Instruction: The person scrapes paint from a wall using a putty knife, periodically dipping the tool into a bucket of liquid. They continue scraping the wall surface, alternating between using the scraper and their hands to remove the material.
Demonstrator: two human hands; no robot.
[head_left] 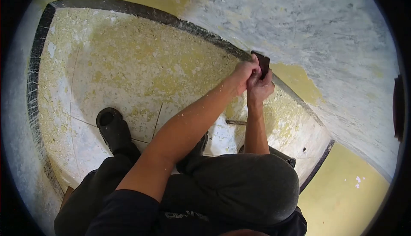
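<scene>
My left hand (245,75) and my right hand (260,89) are close together, fingers closed round the lower end of a scraper (261,65). Its flat dark blade points up and lies against the wall (308,35), just above the dark skirting strip (222,43). The handle is hidden in my fingers. Beside the blade, to the right, a patch of yellow paint (295,80) remains on the wall, with bare grey-white plaster around it. Pale dust clings to my forearms.
Yellow paint flakes (141,60) litter the pale tiled floor (85,142). A thin dark strip (236,122) lies near my feet. My dark shoe (113,129) stands at left, my bent knee (269,184) at right. A dark object (398,107) shows at the right edge.
</scene>
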